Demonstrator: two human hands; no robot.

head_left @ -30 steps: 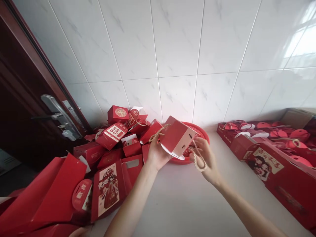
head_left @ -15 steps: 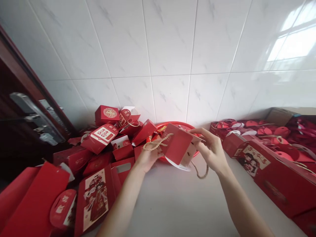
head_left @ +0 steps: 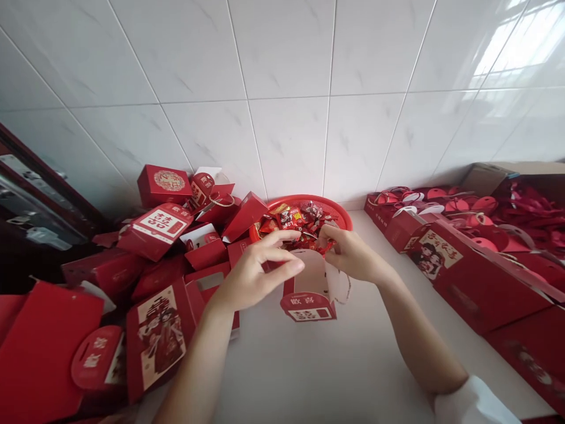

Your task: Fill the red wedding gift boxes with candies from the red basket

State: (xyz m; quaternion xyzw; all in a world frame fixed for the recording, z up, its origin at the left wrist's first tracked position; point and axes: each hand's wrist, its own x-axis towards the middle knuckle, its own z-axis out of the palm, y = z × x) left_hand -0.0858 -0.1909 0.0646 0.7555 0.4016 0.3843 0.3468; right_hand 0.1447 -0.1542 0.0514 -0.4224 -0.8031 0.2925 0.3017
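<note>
Box (head_left: 308, 307) lowered, left hand (head_left: 256, 277), right hand (head_left: 346, 254) above

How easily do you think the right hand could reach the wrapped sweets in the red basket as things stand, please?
Quite easily, it seems. The right hand is already at the front of the red plastic basket, with its fingers close to the wrapped sweets. The open red gift box sits below the hand, not blocking the way.

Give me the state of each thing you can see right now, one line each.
Left hand: fingers curved over the box's edge, grip unclear.
Right hand: fingertips at the box's upper edge, grip unclear.
Red gift box: upright, top open, white inside showing.
Rope handle: hanging loose at the box's right side.
Red plastic basket: upright, filled.
Wrapped sweets: heaped in the basket.
Heap of red boxes: jumbled, tilted.
</note>
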